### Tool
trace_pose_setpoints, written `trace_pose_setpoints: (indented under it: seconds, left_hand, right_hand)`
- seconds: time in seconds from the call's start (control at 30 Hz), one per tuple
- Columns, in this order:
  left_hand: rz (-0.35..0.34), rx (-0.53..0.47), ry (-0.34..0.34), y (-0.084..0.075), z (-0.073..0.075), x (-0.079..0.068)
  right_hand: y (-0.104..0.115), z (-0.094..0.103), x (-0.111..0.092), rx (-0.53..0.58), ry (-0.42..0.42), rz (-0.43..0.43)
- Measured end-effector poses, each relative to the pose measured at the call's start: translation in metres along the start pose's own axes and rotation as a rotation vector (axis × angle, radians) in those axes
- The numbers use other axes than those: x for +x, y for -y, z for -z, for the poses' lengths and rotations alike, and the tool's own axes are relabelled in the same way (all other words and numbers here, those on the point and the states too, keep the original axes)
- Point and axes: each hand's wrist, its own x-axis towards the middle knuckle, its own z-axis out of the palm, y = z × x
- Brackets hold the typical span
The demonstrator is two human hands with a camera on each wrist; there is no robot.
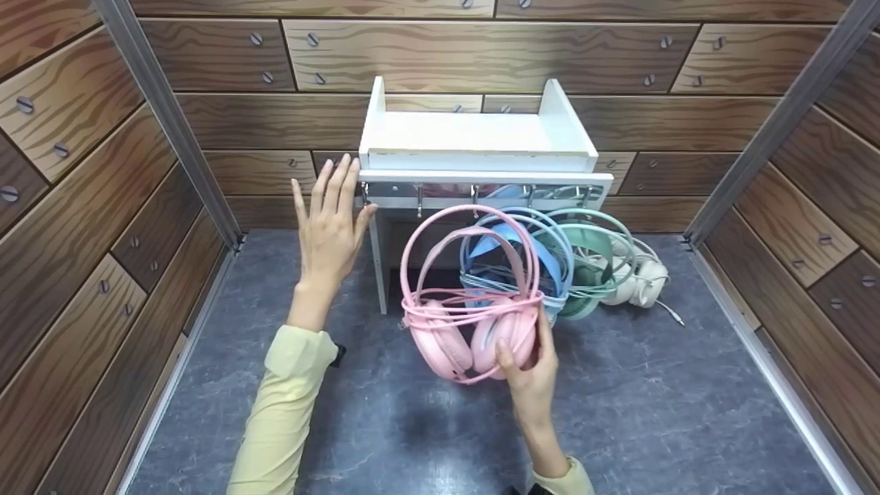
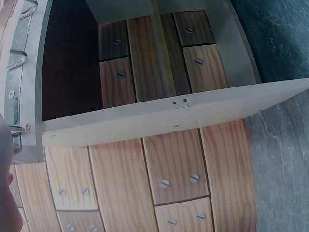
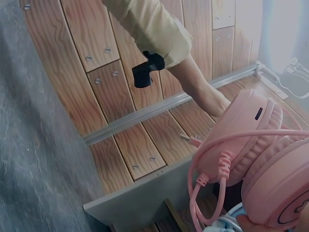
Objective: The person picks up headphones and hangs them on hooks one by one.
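Grey surface [image 1: 660, 412] — pink headphones [image 1: 434, 344] in grip of right hand [image 1: 535, 388]; left hand [image 1: 326, 237] outspread beside rack [image 1: 460, 130]

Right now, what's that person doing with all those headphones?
A person's right hand is holding the pink headphones by an ear cup, in front of a white rack with a row of hooks. The left hand is at the rack's left end, fingers straight. The blue, green and white headphones are bunched to the right, partly behind the pink pair. I can't tell whether the pink headband touches a hook.
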Motion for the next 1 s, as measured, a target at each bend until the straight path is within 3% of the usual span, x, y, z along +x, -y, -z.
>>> trace_pose_setpoints:
  seconds: [0.43, 1.0]
  left_hand:
    - [0.005, -0.015, 0.011, -0.001, -0.003, 0.0]
    - [0.023, -0.041, -0.001, 0.0, -0.002, -0.001]
  right_hand:
    - [0.017, -0.027, 0.004, -0.058, 0.023, -0.01]
    - [0.004, -0.04, 0.001, -0.121, 0.007, -0.048]
